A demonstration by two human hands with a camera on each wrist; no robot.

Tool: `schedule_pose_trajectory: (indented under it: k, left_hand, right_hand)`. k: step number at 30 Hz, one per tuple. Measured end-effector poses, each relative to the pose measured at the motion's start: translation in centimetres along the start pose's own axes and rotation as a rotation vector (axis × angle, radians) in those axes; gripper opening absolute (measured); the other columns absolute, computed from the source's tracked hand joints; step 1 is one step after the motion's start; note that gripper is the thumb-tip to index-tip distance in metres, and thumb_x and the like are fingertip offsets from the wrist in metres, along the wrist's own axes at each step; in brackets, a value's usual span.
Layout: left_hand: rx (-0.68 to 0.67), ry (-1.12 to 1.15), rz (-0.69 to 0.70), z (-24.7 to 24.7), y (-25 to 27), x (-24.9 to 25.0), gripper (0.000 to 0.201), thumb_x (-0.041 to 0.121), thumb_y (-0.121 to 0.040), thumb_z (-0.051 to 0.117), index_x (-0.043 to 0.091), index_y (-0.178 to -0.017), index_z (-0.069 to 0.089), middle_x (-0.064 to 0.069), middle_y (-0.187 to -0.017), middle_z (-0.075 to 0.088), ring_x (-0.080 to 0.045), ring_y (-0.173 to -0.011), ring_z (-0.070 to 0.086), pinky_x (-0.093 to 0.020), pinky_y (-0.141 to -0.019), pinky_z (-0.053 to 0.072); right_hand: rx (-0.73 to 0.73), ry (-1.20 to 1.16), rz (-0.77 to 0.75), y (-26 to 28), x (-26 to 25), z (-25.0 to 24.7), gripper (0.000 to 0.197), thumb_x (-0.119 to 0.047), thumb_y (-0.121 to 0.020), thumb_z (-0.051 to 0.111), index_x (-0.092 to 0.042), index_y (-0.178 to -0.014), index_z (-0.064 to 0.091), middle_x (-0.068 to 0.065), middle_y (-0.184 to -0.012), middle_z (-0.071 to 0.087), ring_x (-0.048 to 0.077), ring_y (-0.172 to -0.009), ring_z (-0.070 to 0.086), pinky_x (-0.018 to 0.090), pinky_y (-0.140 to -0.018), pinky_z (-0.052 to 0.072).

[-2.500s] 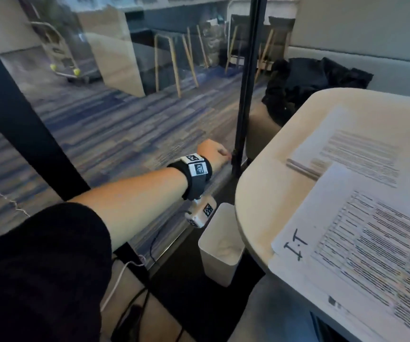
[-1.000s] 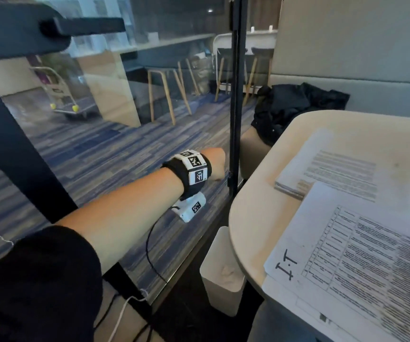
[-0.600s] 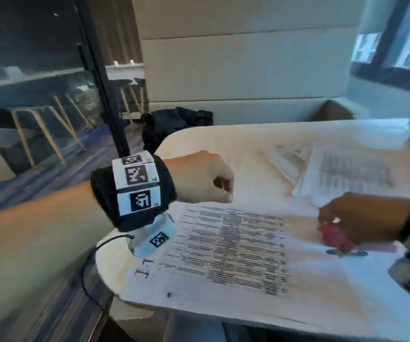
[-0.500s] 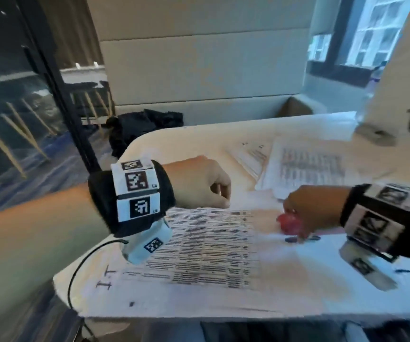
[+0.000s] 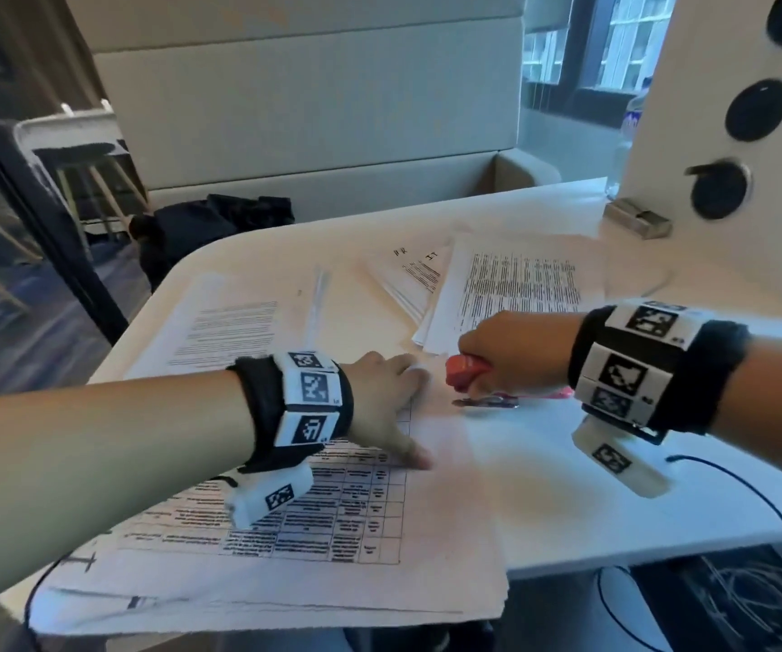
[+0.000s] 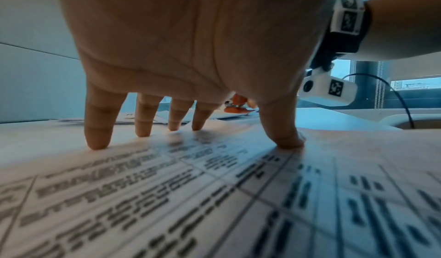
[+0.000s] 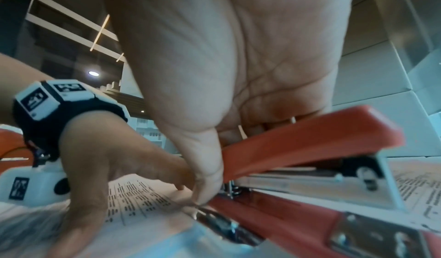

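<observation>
While R hand (image 5: pixel 511 350) grips it, stapler (image 5: pixel 466 369) runs crosswise — nose twd L hand (image 5: pixel 382 397).

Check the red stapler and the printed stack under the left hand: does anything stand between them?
Nothing visible does. The right hand grips the stapler at the far edge of the stack. The left hand presses the sheets with spread fingertips just beside the stapler, not between it and the paper.

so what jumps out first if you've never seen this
The red stapler in the middle of the table, gripped by the right hand. Just left of it the left hand presses down on a printed sheet at the near edge; more papers lie behind.
</observation>
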State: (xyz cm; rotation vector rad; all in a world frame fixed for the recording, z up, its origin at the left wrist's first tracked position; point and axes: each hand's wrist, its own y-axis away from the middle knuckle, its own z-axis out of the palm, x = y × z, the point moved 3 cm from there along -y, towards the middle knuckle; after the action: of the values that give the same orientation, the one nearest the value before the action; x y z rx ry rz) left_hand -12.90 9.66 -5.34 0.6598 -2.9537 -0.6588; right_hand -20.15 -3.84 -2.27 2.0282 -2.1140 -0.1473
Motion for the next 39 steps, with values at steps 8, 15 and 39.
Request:
schedule_pose_trajectory:
  k: [8,15,39]
  left_hand:
    - [-0.186,0.035,-0.056,1.1,0.1,-0.2,0.122,0.078,-0.071,0.053,0.022,-0.147,-0.024,0.004,-0.155,-0.031,-0.024,-0.144,-0.024,-0.055,-0.115,0.002]
    - [-0.171,0.071,-0.035,2.0,-0.3,-0.5,0.12,0.086,-0.066,0.048,0.037,-0.143,-0.029,0.01,-0.153,-0.035,-0.024,-0.143,-0.028,-0.067,-0.112,0.0]
    - [-0.184,0.09,-0.056,1.6,0.6,0.1,0.105,0.082,-0.073,0.045,0.036,-0.15,-0.009,0.015,-0.157,-0.019,-0.023,-0.144,-0.026,-0.053,-0.114,-0.008]
  right_hand:
    - [-0.012,0.053,-0.091,-2.3,-1.2,1.3,0.023,-0.037,-0.09,0.058,-0.017,-0.095,0.047,0.001,-0.089,0.058,0.019,-0.08,0.052,0.03,-0.07,0.041]
    - [-0.025,0.064,-0.174,-2.8,-1.8,1.6,0.031,-0.043,-0.091,0.056,-0.024,-0.094,0.032,0.0,-0.091,0.046,0.019,-0.086,0.043,0.032,-0.074,0.039]
    - [0.478,0.418,-0.62,-1.8,-3.5,1.5,0.018,-0.02,-0.09,0.058,-0.011,-0.104,0.05,0.008,-0.097,0.057,0.028,-0.086,0.051,0.043,-0.078,0.05]
